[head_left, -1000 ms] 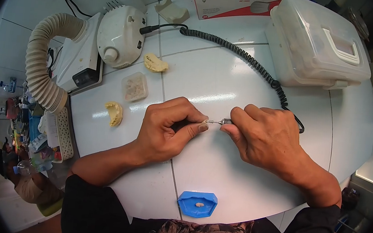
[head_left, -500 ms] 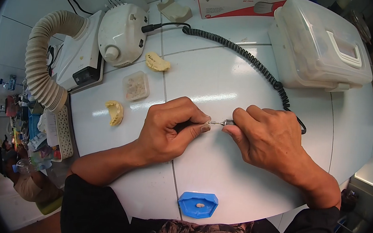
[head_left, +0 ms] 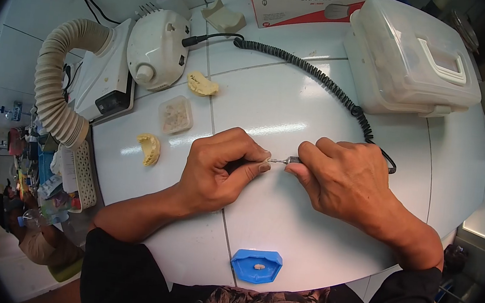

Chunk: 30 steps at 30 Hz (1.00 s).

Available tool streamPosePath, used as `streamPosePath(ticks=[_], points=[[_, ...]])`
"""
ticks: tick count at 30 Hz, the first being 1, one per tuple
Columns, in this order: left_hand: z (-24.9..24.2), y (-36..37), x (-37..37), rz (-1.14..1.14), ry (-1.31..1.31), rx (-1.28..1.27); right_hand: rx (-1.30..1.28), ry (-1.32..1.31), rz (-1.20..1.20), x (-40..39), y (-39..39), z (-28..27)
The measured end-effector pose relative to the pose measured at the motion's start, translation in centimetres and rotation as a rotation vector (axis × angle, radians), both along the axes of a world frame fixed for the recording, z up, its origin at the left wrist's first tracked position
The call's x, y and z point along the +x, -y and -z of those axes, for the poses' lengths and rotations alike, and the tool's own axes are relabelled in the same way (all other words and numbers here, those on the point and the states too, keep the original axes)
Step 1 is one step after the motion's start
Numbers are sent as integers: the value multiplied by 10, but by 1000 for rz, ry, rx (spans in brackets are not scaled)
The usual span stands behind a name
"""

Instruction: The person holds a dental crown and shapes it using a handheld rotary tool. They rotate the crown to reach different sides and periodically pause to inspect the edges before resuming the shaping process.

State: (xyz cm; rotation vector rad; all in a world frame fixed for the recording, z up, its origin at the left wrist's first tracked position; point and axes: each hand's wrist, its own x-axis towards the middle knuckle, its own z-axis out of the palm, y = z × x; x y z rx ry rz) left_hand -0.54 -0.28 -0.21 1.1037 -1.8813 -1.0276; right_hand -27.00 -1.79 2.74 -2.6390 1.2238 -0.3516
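Observation:
My right hand is wrapped round a metal rotary handpiece, its thin bit pointing left. The coiled black cord runs from behind this hand to a white control unit. Thumb and forefinger of my left hand pinch a small pale piece at the tip of the bit; the fingers mostly hide it. Below the hands, a blue dish holds a small whitish piece.
Yellow dental casts and a clear small box lie left. A ribbed hose curves at far left. Behind stand a face mask box and a clear-lidded case. A person is at the lower left.
The view has shifted slightly. Both hands keep nearly the same pose, and the handpiece bit remains at the left fingertips.

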Motion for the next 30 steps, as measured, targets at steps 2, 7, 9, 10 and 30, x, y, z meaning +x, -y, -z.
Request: streamPosePath(ticks=[2, 7, 9, 10, 30], points=[[-1, 0, 0, -1, 2, -2, -2, 2, 4, 0, -1, 0], [0, 1, 0, 6, 0, -12, 4, -11, 6, 0, -1, -1], [1, 1, 0, 5, -1, -14, 3, -11, 7, 0, -1, -1], [1, 1, 0, 5, 0, -15, 1, -11, 8, 0, -1, 0], [1, 0, 0, -26, -38, -2, 28, 29, 16, -4, 3, 2]])
